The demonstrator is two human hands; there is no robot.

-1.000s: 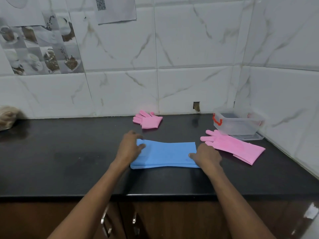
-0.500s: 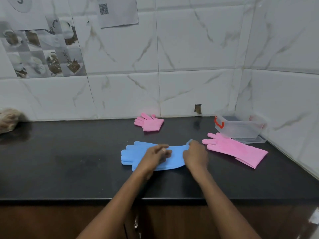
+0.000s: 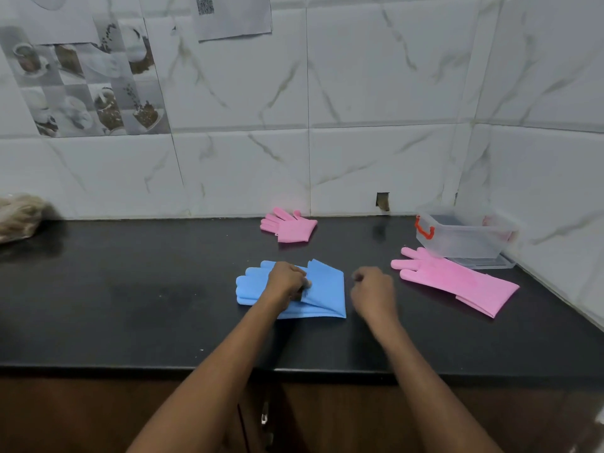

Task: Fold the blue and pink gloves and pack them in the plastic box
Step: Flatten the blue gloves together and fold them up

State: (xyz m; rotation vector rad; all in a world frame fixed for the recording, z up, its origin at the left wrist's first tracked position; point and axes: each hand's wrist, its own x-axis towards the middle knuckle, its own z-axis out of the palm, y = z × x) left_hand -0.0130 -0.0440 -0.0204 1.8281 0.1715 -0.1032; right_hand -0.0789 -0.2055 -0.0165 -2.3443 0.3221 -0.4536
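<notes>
The blue gloves (image 3: 327, 289) lie on the black counter (image 3: 130, 305), folded in half with the cuff end laid back over the middle and the fingers pointing left. My left hand (image 3: 286, 279) rests on the fold, its fingers curled round the cuff edge. My right hand (image 3: 372, 291) hovers just right of the gloves, loosely curled and holding nothing. A pink glove (image 3: 457, 279) lies flat and unfolded to the right. A folded pink glove (image 3: 291, 225) sits near the back wall. The clear plastic box (image 3: 464, 237) with a red latch stands open in the right corner.
The box stands on its clear lid (image 3: 483, 261). A brownish bundle (image 3: 19, 214) lies at the far left by the wall. Tiled walls close the back and right sides. Cabinet handles (image 3: 264, 416) show below the counter's front edge.
The cuff end of the blue gloves was carried leftwards and folded over the middle. My right hand let go and drew back to the right; my left hand now holds the fold.
</notes>
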